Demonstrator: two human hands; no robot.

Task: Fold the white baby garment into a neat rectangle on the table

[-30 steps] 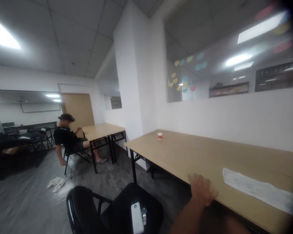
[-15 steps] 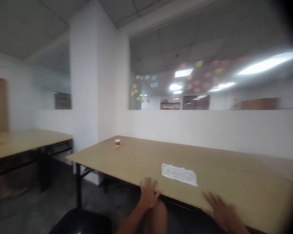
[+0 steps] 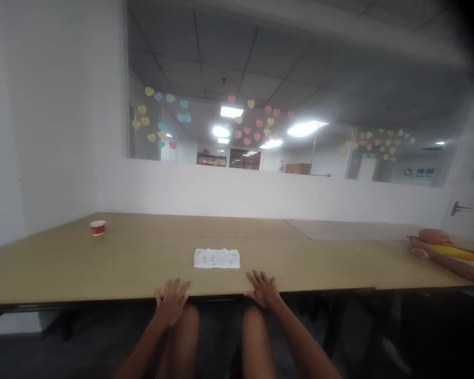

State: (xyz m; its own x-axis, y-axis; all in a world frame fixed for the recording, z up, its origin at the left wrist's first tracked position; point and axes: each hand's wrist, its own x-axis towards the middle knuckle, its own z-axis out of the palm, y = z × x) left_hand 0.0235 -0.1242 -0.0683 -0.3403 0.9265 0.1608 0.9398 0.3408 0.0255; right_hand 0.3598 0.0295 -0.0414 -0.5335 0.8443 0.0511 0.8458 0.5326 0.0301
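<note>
My left hand rests at the front edge of the wooden-topped table, its fingers spread and nothing in it. To its right, my right hand lies on the same edge, also with fingers apart and holding nothing. Beyond and between them is a flat white cloth or tissue with faint marks, touched by neither hand. Farther off on the left of the tabletop stands a small red and white paper cup.
Another person's arm leans on the table at the far right, by something yellow and orange. A white wall with a window and heart-shaped stickers rises behind. My knees are below the front edge.
The view has swung to the right, so cup and cloth appear farther left. The other person's arm has come into sight. Both hands stay at the table's edge, still spread.
</note>
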